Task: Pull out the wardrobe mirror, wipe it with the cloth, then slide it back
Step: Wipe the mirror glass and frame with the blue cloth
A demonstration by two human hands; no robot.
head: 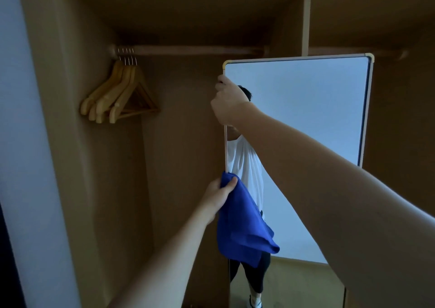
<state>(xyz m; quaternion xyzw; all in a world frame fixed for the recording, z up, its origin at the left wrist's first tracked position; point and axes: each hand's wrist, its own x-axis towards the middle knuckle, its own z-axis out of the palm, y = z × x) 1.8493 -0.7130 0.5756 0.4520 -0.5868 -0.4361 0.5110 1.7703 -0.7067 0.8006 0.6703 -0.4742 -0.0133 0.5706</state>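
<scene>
A tall wardrobe mirror [306,119] with a pale frame stands turned out from the open wooden wardrobe, its glass facing me. My right hand [227,101] is closed around the mirror's left edge near the top corner. My left hand [217,196] holds a blue cloth [242,227] lower down, by the same left edge; the cloth hangs in front of the glass. The mirror reflects a person in a white top and dark trousers, partly hidden by my right arm.
Several wooden hangers [120,93] hang at the left end of the clothes rail [188,49]. The wardrobe's left side panel [70,143] and back wall enclose an open bay left of the mirror. A vertical divider [306,20] stands behind the mirror's top.
</scene>
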